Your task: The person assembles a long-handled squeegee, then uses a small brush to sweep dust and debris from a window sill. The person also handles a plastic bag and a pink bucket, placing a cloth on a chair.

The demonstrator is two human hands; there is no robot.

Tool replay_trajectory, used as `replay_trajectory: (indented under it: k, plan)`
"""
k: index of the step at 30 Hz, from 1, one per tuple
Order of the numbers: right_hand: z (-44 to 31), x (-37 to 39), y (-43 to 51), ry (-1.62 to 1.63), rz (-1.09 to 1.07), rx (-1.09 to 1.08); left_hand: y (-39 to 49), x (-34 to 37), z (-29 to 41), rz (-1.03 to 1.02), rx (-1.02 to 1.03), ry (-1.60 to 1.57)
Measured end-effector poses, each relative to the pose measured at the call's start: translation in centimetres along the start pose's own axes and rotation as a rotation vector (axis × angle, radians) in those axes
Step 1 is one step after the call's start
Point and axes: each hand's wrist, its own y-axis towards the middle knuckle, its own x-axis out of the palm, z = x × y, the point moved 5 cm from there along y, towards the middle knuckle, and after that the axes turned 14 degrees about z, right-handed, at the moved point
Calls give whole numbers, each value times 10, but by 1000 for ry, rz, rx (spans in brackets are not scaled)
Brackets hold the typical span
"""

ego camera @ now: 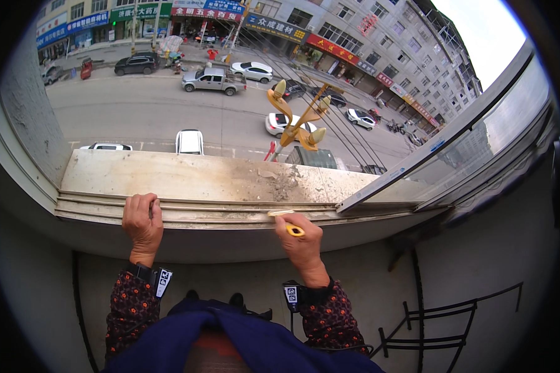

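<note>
My right hand (pixel 301 240) is closed around a small brush with a yellow handle (pixel 300 230). Its pale bristle head (pixel 280 213) is at the sliding-window track (pixel 224 216), where dark dirt lies along the grooves. Further left, my left hand (pixel 142 226) rests on the same track with its fingers curled; whether anything is inside them is hidden. Beyond the rails, the pale outer ledge (pixel 186 175) carries a patch of loose dirt and debris (pixel 282 184).
A sliding window sash (pixel 410 163) stands at the right end of the track. The plastered wall (pixel 30 107) bounds the opening at left. Outside are a yellow street lamp (pixel 291 130), cables and a street with several vehicles. A black metal rack (pixel 424 345) is at lower right.
</note>
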Motion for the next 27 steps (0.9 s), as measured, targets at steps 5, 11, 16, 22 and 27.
replay_trajectory:
  k: [5, 11, 16, 22, 27]
  plan:
    - [6, -22, 1, 105, 65, 216, -1, 0, 0, -6, 14, 14]
    - [3, 9, 5, 123, -124, 163, 0, 0, 0, -11, 10, 25]
    - [-16, 1, 8, 151, -29, 129, 1, 0, 1, -2, 19, 16]
    - [-7, 13, -3, 287, -121, 449, 1, -1, 2, -4, 7, 20]
    - [0, 8, -5, 395, -57, 511, 1, 0, 1, 0, 3, 0]
